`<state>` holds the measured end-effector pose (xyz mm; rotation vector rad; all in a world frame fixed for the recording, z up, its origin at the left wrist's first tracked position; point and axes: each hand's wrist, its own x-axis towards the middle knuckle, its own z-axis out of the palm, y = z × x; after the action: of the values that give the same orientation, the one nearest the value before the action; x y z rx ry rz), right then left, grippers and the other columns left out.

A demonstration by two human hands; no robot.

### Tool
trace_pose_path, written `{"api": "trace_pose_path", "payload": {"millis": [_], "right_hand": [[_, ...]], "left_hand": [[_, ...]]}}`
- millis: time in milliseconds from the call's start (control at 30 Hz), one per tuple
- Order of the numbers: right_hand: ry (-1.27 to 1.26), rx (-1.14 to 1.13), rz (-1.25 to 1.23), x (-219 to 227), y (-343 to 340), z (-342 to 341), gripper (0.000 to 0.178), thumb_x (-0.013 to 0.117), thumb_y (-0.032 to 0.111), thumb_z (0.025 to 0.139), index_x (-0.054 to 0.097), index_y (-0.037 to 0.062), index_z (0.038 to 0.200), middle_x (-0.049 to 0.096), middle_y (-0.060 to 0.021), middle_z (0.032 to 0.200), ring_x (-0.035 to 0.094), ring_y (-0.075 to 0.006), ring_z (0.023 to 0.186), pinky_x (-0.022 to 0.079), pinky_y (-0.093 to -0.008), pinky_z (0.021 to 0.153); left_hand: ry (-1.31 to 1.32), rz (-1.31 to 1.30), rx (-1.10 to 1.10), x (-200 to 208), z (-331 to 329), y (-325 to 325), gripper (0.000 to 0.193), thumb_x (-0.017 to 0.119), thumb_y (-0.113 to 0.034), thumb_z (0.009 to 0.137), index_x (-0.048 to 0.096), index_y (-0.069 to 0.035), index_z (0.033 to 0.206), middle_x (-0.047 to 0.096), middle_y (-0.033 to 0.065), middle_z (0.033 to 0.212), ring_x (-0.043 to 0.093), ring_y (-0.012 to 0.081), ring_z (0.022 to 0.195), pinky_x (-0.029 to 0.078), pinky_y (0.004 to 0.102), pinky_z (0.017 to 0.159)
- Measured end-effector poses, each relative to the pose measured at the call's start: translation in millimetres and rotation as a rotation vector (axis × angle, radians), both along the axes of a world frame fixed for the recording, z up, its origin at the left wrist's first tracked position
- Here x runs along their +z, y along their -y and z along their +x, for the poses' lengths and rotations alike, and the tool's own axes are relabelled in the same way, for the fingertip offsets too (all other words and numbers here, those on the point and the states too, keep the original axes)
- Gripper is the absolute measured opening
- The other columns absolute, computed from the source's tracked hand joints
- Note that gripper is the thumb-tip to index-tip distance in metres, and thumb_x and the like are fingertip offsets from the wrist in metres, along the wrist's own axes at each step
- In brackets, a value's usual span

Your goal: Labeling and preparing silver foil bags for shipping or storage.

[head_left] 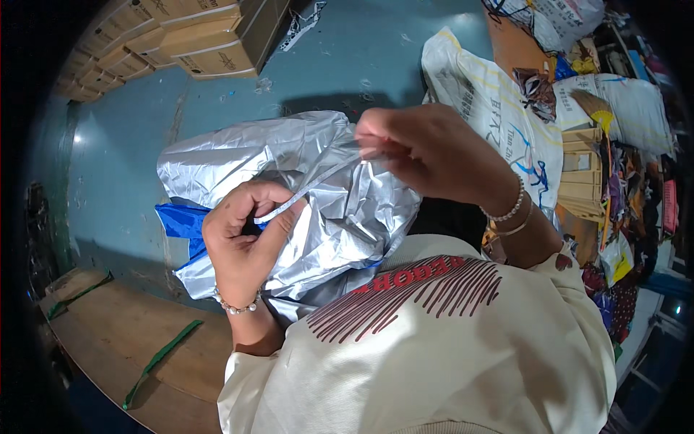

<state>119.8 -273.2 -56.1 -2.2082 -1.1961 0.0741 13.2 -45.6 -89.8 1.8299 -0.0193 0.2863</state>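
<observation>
A crumpled sheet of silver fabric (238,148) lies bunched in front of my body, its blue side (189,221) turned out at the left. My left hand (249,224) is closed over the fabric, pinching a thin pale strip (318,177) between thumb and fingers. From there the strip slants up to my right hand (426,148), raised above the fabric's right part. Those fingers are curled together at the strip's far end and slightly smeared by motion. Exactly how the strip joins the fabric cannot be made out.
Stacked cardboard boxes (217,47) stand at the far left on the blue-green floor (340,58). A large white woven sack (491,101) sits beyond my right arm. At the lower left is a brown board (108,318) with green straps. Mixed goods and a broom (594,108) crowd the right.
</observation>
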Motion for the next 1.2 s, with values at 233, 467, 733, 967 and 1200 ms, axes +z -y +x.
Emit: {"api": "trace_pose_path", "payload": {"millis": [233,467,733,967,1200], "right_hand": [[-0.218,0.036,0.195,-0.7,4.4,8.3,0.009,0.062,0.006,0.082,0.055,0.0049,0.088,0.057,-0.0008,0.072,0.035,-0.0127,0.048,0.03,-0.0252,0.049],[-1.038,0.121,0.557,-8.1,-14.6,-2.9,0.008,0.059,0.012,0.088,0.056,0.0051,0.09,0.049,0.0015,0.068,0.037,-0.0113,0.051,0.03,-0.0242,0.05],[-0.453,0.028,0.256,4.3,-14.4,-0.6,0.009,0.058,0.009,0.084,0.054,0.006,0.091,0.055,0.0009,0.073,0.039,-0.0112,0.053,0.032,-0.0244,0.053],[0.061,0.098,-0.056,3.8,-15.1,-8.3,0.014,0.061,0.004,0.068,0.05,0.0056,0.076,0.053,-0.0033,0.065,0.04,-0.0215,0.049,0.033,-0.0293,0.05],[-0.049,0.132,0.263,-12.8,-23.2,-7.6,0.025,0.066,0.003,0.064,0.041,0.0049,0.063,0.045,-0.006,0.053,0.036,-0.0259,0.046,0.035,-0.0337,0.048]], "left_hand": [[0.005,0.005,-0.003,-2.7,-0.4,0.1,0.016,0.072,0.01,0.067,0.065,0.0,0.076,0.055,-0.0009,0.068,0.036,0.0086,0.058,0.031,0.0205,0.054],[-0.02,-0.036,-0.018,-2.2,2.0,3.1,0.014,0.072,0.009,0.068,0.064,0.0,0.076,0.055,-0.001,0.067,0.037,0.008,0.058,0.031,0.0201,0.054],[-0.056,-0.057,-0.028,-4.4,-2.4,1.3,0.013,0.073,0.008,0.069,0.064,0.0,0.075,0.055,-0.0007,0.068,0.037,0.0078,0.058,0.032,0.0198,0.054],[-0.026,-0.015,-0.044,-0.6,-2.2,3.2,0.013,0.071,0.008,0.068,0.064,0.0,0.075,0.055,-0.0003,0.067,0.038,0.009,0.058,0.032,0.0208,0.054],[-0.073,0.012,-0.001,-2.6,-3.0,6.5,0.013,0.069,0.007,0.069,0.062,-0.001,0.076,0.052,-0.0003,0.068,0.039,0.0103,0.061,0.033,0.0209,0.059]]}}
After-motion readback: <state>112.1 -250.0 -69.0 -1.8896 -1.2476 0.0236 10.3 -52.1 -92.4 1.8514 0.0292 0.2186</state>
